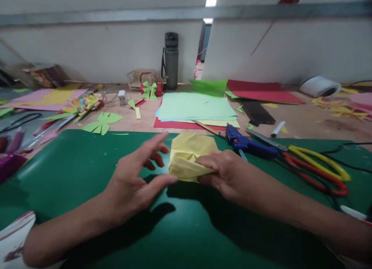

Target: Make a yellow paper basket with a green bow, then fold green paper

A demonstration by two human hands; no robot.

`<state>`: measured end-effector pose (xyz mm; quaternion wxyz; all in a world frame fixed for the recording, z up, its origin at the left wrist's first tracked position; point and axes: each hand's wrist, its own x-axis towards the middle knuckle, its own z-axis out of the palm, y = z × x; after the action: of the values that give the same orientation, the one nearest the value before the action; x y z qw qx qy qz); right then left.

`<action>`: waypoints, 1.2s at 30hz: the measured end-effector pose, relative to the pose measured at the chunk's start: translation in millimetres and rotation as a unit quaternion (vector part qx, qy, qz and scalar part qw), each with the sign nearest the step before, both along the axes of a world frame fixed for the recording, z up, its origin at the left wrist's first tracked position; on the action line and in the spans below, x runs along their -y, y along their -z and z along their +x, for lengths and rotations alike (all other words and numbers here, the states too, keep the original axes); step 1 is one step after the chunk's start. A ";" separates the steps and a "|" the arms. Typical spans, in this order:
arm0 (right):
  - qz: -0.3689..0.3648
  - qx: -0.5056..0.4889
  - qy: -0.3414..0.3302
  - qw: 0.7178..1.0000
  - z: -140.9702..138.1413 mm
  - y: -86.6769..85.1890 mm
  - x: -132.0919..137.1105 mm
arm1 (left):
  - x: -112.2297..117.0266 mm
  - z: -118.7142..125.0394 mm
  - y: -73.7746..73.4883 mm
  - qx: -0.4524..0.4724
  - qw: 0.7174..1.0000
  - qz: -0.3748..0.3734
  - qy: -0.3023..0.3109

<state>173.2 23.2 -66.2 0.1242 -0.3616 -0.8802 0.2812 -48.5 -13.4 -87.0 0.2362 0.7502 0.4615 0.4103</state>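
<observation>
A folded piece of yellow paper (193, 143) is held up over a green mat (139, 238), its lower part bent into a pocket-like fold. My right hand (225, 172) pinches it at the lower right edge, thumb and fingers closed on the paper. On the other side, my left hand (139, 170) has its fingers apart and curved, with the thumb tip close to the paper's lower left corner. Whether that thumb touches the paper I cannot tell. Both hands throw dark shadows on the mat.
Right of the paper lie a blue glue gun (250, 145) and large scissors (314, 162) with yellow and red handles. Behind are stacked coloured sheets (197, 106), a dark bottle (172, 63), a small red basket (157, 88), a green paper cutout (102, 123) and a white marker (278, 128).
</observation>
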 end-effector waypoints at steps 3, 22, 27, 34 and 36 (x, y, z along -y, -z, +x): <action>-0.112 -0.107 0.049 0.987 2.3 -12.0 -7.6 | -3.0 6.4 -7.9 0.166 0.978 -0.115 -0.048; -0.182 -0.259 0.102 0.943 3.8 5.0 -9.4 | -29.4 47.5 32.5 0.402 0.801 -0.381 0.227; -0.017 -0.239 0.115 0.964 6.2 11.5 -5.4 | -26.4 44.3 27.7 0.480 0.722 -0.447 0.220; 0.230 -0.153 0.036 0.960 7.3 29.6 -5.8 | -23.6 40.1 21.6 0.551 0.646 -0.467 0.247; 0.263 -0.134 0.017 0.955 5.4 34.2 -7.1 | -23.9 40.0 22.9 0.556 0.646 -0.462 0.245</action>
<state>178.6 30.3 -100.4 0.3364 -0.2899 -0.8921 0.0832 -8.5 10.5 -109.9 0.8564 0.2605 0.1726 0.4111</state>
